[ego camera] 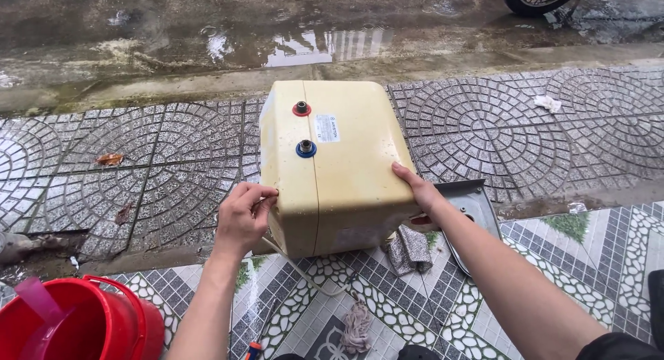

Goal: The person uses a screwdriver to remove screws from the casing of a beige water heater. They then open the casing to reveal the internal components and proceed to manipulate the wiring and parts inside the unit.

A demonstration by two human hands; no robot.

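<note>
So I've got both hands on this cream-yellow water heater tank (332,166), a boxy thing with rounded corners sitting right where the patterned tile floor (553,263) meets the cobbled paving (173,159). My left hand (243,218) is curled against the tank's near left edge, fingers bent over the corner, touching it rather than wrapped around anything. My right hand (418,190) is flat-ish on the near right corner, fingers spread over the top edge, thumb side down, so open and pressing on the casing.

On the tank's upward face there's a red-ringed pipe stub (301,109), and closer to me a blue-ringed pipe stub (306,149). Just right of those sits a small white rectangular label (326,128).

Right of the tank, touching its lower corner by my right wrist, is a grey metal cover plate (477,208). A grey rag (408,249) lies just below the tank's near edge, and a white cord (304,273) runs out from under it. Far down to the tank's left is a red bucket (90,322).
</note>
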